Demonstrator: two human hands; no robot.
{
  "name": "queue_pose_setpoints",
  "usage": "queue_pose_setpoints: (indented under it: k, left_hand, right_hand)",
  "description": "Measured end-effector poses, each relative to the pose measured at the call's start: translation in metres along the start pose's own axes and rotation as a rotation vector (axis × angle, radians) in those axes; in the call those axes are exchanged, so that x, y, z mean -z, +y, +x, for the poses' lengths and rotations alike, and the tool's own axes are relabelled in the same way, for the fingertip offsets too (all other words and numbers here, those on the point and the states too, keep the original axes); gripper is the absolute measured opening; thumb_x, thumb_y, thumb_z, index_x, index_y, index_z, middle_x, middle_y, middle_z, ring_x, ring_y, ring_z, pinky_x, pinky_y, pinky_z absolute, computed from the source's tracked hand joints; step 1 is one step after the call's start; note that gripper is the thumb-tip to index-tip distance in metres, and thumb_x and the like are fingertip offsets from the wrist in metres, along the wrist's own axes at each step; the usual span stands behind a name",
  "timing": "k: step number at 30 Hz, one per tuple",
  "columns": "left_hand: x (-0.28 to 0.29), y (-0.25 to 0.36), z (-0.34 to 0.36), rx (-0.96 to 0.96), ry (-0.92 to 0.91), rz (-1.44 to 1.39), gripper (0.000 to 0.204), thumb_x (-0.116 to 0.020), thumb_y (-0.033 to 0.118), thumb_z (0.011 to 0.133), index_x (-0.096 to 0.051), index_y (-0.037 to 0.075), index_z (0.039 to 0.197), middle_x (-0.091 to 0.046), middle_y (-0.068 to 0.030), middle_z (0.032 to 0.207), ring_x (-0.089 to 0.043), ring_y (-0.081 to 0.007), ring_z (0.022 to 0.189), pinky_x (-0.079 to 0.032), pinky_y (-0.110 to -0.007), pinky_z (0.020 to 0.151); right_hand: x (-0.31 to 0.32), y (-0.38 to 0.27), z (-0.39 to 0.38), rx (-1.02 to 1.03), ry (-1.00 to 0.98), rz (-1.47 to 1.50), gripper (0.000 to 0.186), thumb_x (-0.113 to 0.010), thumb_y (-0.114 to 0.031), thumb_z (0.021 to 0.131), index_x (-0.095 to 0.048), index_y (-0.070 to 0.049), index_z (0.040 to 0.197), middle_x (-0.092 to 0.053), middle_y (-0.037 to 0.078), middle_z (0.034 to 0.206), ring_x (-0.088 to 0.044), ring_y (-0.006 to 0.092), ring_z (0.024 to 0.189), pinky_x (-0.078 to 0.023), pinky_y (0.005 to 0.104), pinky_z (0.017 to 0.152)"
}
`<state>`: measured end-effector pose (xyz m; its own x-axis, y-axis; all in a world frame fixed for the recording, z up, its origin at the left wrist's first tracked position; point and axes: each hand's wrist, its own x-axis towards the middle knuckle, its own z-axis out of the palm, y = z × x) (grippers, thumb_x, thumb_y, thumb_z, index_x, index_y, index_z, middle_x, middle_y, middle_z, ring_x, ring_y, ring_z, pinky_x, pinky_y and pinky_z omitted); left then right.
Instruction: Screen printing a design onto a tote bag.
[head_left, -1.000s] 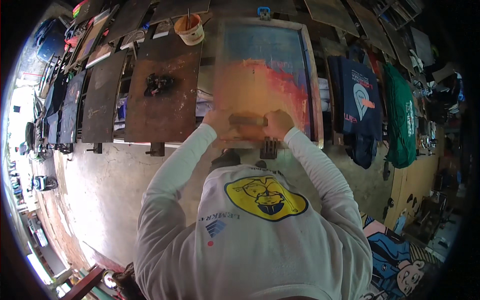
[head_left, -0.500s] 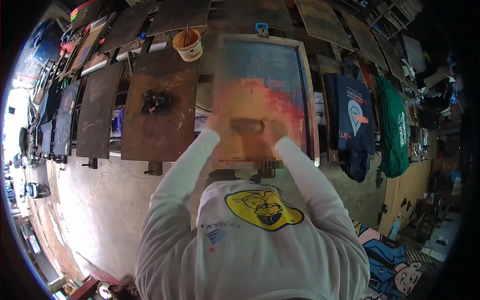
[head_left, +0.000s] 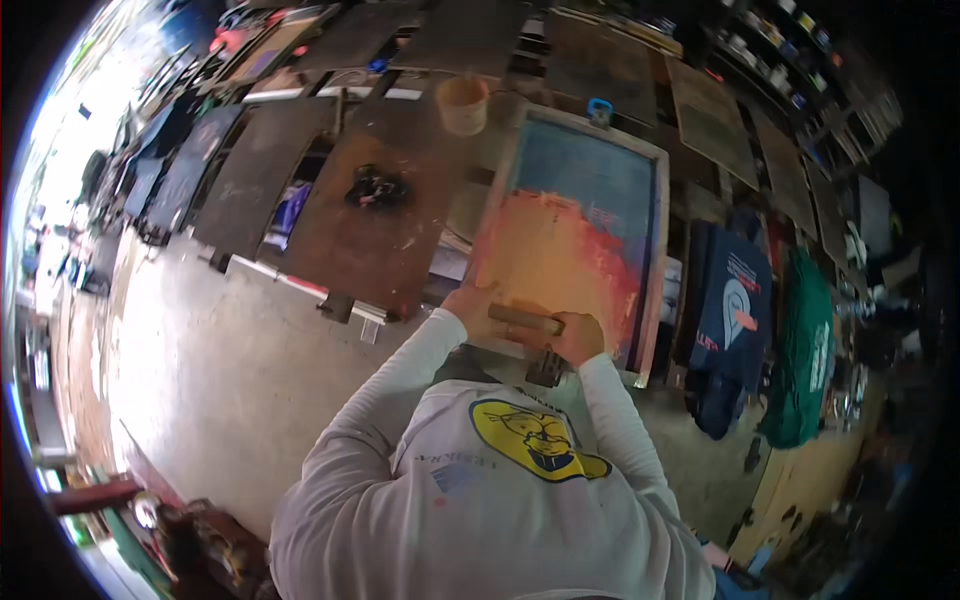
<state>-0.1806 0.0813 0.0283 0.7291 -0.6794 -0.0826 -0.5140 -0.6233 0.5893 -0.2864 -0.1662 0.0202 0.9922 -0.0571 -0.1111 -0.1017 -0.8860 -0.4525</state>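
A squeegee with a wooden handle [head_left: 525,319] lies across the near end of a framed printing screen [head_left: 655,260]. My right hand [head_left: 578,338] is closed round the squeegee's right end. At its other end my left hand [head_left: 468,308] grips it beside the frame's left edge; its fingers are slightly blurred. Orange ink [head_left: 540,250] covers much of the mesh, with red along its right side and a blue-grey area at the far end. The squeegee's blade is hard to make out.
A stained bucket [head_left: 462,112] stands beyond the screen's far left corner. A black crumpled clump [head_left: 377,188] sits on the brown board to the left. A blue clamp [head_left: 599,111] is at the far edge. Navy printed fabric [head_left: 735,295] and green fabric [head_left: 800,350] lie on the right.
Both my hands have drawn the squeegee toward me, nearer the screen's near edge. The whole view has turned and shifted, so the screen appears lower and tilted.
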Motion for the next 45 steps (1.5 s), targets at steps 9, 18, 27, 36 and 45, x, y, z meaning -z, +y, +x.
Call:
queue_pose_setpoints:
  k: [9, 18, 27, 36, 45]
  left_hand:
    - [0.003, 0.024, -0.114, 0.229, 0.626, -0.317, 0.037, -0.078, 0.024, 0.083, -0.064, 0.005, 0.111, -0.067, -0.0121, 0.089, -0.067, -0.029, 0.077, -0.054, -0.036, 0.074]
    - [-0.026, 0.02, -0.218, 0.516, 0.794, -0.739, 0.02, -0.073, 0.016, 0.088, -0.071, 0.003, 0.103, -0.07, -0.0099, 0.086, -0.068, -0.0164, 0.075, -0.055, -0.032, 0.07]
    - [-0.031, 0.012, -0.298, 0.547, 0.854, -0.913, 0.018, -0.07, 0.017, 0.093, -0.07, 0.0, 0.098, -0.071, -0.0029, 0.09, -0.065, -0.0103, 0.081, -0.051, -0.025, 0.073]
    - [-0.007, 0.012, -0.341, 0.059, 0.891, -2.182, 0.078, -0.037, 0.067, 0.098, -0.045, 0.005, 0.144, -0.057, -0.0176, 0.137, -0.054, -0.0289, 0.126, -0.04, -0.044, 0.109]
    - [-0.025, 0.007, -0.268, 0.192, 0.793, -1.196, 0.056, -0.05, 0.041, 0.102, -0.046, 0.002, 0.143, -0.052, -0.0162, 0.143, -0.049, -0.0297, 0.133, -0.039, -0.043, 0.11]
  right_hand:
    - [0.009, 0.006, -0.046, -0.086, 0.304, 0.54, 0.029, -0.071, -0.017, 0.079, -0.071, 0.0, 0.104, -0.071, 0.017, 0.085, -0.07, 0.0285, 0.077, -0.053, 0.0375, 0.07]
    - [-0.012, -0.044, -0.075, 0.015, 0.215, 0.921, 0.023, -0.072, -0.004, 0.076, -0.066, 0.008, 0.095, -0.07, 0.006, 0.09, -0.065, 0.0167, 0.079, -0.05, 0.0321, 0.072]
    - [-0.045, -0.094, -0.131, 0.096, 0.042, 0.892, 0.022, -0.071, -0.002, 0.075, -0.07, 0.005, 0.096, -0.066, 0.001, 0.077, -0.06, 0.0091, 0.066, -0.047, 0.0258, 0.058]
    - [-0.068, -0.159, -0.167, -0.263, -0.215, 1.271, 0.007, -0.074, -0.003, 0.076, -0.07, -0.003, 0.082, -0.059, 0.0, 0.062, -0.046, 0.0063, 0.043, -0.032, 0.0228, 0.04]
    - [-0.034, -0.098, -0.136, -0.093, -0.026, 0.887, 0.018, -0.077, -0.015, 0.08, -0.074, -0.001, 0.092, -0.062, 0.002, 0.063, -0.053, 0.0116, 0.05, -0.041, 0.0292, 0.048]
